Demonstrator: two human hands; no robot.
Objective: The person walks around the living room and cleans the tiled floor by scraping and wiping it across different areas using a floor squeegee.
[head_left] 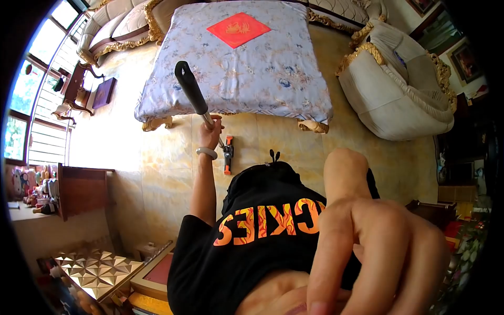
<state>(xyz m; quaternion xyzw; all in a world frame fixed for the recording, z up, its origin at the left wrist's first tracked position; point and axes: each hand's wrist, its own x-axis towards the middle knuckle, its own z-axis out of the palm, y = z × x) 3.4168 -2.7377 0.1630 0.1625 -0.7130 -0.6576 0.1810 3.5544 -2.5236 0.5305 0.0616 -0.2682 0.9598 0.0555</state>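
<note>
My left hand (211, 132) is wrapped round the metal pole of a long-handled tool, and a pale bangle sits on that wrist. The tool's black grip (191, 89) sticks up above the hand, with a hole at its end. Below, on the tiled floor, lies its orange and black head (229, 155). My right hand (383, 247) is raised very close to the camera, large at the lower right. Its fingers are bent but apart, and nothing shows between them; the fingertips are partly cut off by the frame's bottom edge.
Ahead stands a table (236, 73) under a floral cloth, with a red square (239, 30) on top. A cream armchair (394, 84) is on the right, a sofa (123, 26) at the back left. A wooden cabinet (84, 190) and windows line the left.
</note>
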